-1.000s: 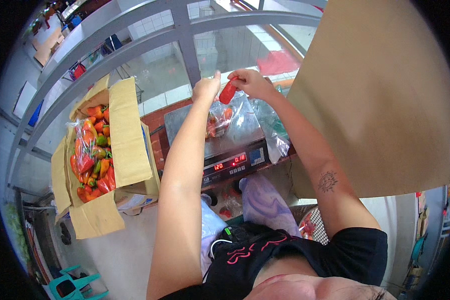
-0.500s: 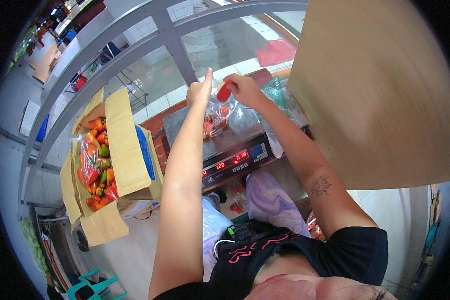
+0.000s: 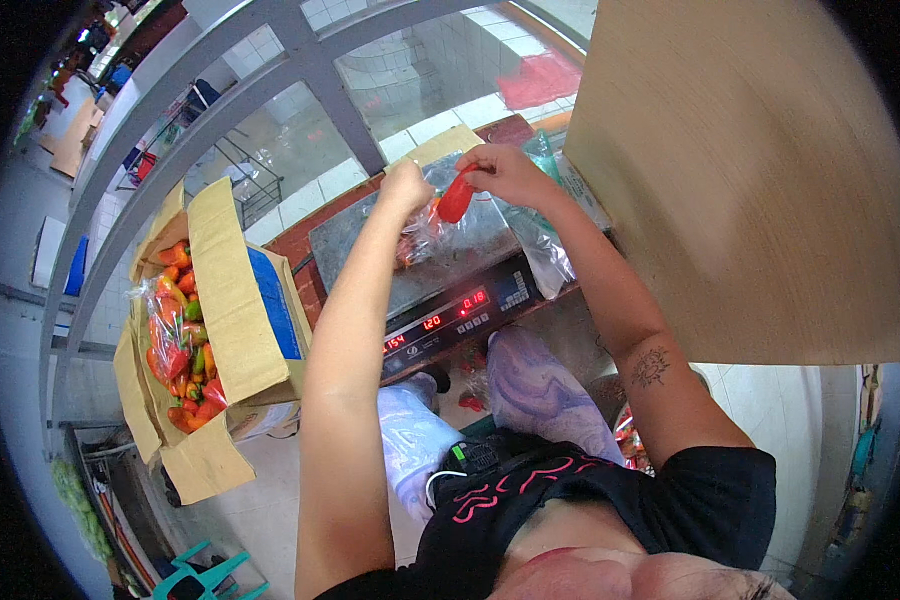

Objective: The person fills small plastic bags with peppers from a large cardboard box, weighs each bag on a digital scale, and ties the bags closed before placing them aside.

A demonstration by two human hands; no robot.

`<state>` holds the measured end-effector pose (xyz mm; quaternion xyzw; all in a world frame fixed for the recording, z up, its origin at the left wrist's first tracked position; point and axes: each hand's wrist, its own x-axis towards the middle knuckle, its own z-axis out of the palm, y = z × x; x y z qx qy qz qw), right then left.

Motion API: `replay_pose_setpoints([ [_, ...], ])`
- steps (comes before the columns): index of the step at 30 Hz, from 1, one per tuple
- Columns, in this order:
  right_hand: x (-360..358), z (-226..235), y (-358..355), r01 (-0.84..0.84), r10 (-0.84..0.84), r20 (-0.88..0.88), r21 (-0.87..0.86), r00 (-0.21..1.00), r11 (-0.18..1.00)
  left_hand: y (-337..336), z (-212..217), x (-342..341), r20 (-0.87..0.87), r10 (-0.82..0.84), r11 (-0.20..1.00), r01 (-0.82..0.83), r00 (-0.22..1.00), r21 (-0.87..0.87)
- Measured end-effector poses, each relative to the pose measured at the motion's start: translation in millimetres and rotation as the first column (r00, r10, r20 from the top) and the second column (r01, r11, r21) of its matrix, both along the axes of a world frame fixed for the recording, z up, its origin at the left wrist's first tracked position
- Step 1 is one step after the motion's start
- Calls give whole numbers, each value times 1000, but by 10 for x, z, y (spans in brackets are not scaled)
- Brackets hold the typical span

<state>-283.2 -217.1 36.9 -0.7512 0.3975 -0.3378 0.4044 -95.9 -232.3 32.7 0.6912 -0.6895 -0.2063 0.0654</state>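
Note:
Over the scale [image 3: 365,262], a clear plastic bag [image 3: 425,236] with several red peppers inside rests on the metal platform. My left hand [image 3: 407,188] is closed at the bag's upper edge, gripping the film; its fingertips are partly hidden. Just to the right, my right hand [image 3: 510,177] pinches a long, glossy red pepper [image 3: 457,198] that hangs down beside the bag's top. The scale's front panel shows lit red digits and keys.
Left of the scale, an open cardboard box [image 3: 238,290] holds peppers [image 3: 192,330], some bagged. More clear plastic film [image 3: 548,262] lies at the scale's right. A tall wooden panel [image 3: 740,190] stands on the right; a grey metal frame [image 3: 340,90] crosses behind. A green plastic stool [image 3: 205,575] sits lower left.
My left hand has gone from thumb raised to a closed fist at the bag. The red pepper in my right hand now hangs slightly lower. The whole view has shifted a little.

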Motion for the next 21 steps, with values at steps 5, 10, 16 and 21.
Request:
replay_pose_setpoints([
  [5, 70, 15, 127, 406, -339, 340, -150, 877, 901, 208, 13, 172, -327, -1, 938, -112, 945, -327],
  [10, 633, -32, 240, 209, -226, -19, -309, 974, 928, 211, 249, 166, -507, -105, 831, -204, 855, -517],
  [16, 390, 203, 182, 62, -110, -57, -545, 992, 836, 381, 837, 233, -714, -51, 783, -416, 698, -463],
  [21, 35, 462, 358, 207, -171, 153, -266, 973, 941, 501, 724, 236, -556, -45, 869, -242, 830, -432],
])
